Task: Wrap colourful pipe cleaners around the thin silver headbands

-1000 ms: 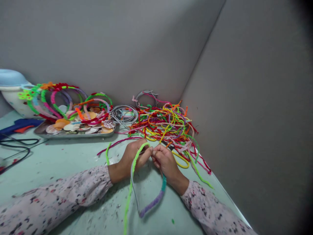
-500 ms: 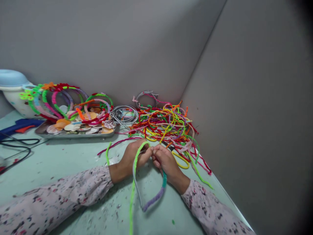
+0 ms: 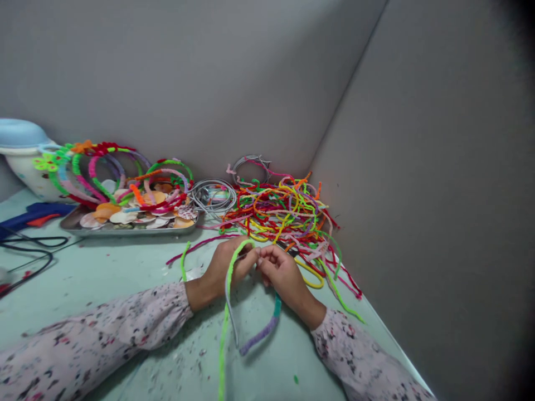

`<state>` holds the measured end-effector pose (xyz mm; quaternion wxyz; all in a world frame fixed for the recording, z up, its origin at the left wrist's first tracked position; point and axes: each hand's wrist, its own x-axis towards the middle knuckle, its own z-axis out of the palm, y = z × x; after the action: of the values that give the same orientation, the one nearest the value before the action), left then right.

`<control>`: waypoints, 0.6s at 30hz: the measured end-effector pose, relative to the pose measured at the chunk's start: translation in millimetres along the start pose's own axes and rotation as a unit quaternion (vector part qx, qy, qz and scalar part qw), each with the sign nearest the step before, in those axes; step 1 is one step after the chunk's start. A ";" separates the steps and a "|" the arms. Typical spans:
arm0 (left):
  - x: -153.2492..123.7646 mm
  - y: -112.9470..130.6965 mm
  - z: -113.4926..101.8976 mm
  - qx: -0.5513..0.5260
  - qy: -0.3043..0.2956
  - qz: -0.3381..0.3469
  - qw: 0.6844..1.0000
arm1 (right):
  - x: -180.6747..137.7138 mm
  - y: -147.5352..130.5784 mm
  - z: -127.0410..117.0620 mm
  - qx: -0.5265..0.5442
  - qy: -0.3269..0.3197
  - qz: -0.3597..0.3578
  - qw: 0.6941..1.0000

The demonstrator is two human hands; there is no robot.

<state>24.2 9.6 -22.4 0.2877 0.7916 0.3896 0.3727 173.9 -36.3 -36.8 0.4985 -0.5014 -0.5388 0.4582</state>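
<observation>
My left hand (image 3: 223, 267) and my right hand (image 3: 281, 274) meet at the middle of the pale green table (image 3: 104, 278), fingers pinched together on a grey headband (image 3: 232, 317). Its right side is wrapped in teal and purple pipe cleaner (image 3: 267, 326). A lime green pipe cleaner (image 3: 225, 328) runs from the pinch over my left hand and down toward me. Both hands are closed on the band's top, where the green wrap lies.
A heap of loose coloured pipe cleaners (image 3: 284, 214) lies just beyond my hands in the corner. A metal tray (image 3: 125, 227) with shells and finished headbands (image 3: 100, 167) stands at back left. Bare grey headbands (image 3: 213, 195), a blue glue gun (image 3: 33, 214), black cord (image 3: 29, 250) and a white tub (image 3: 20, 156) are left.
The headband has turned slightly in my hands, its purple end lifting and swinging left. The green pipe cleaner's tail shifted a little. My hands stayed in place.
</observation>
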 end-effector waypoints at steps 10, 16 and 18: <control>0.7 -2.7 -1.0 -0.045 -0.034 0.014 0.998 | 1.8 -3.7 -5.5 -0.041 0.030 0.009 0.999; 5.5 -3.3 -4.3 -0.221 -0.035 -0.045 0.974 | 9.7 1.6 -14.7 0.041 0.034 0.038 0.998; 8.8 -5.7 -6.0 -0.279 -0.027 -0.083 0.956 | 9.9 4.5 -16.7 0.050 0.025 0.036 0.998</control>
<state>20.7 20.8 -20.0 0.5378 0.6544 0.3264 0.4196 190.9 -26.2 -39.1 0.5196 -0.5064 -0.4841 0.4891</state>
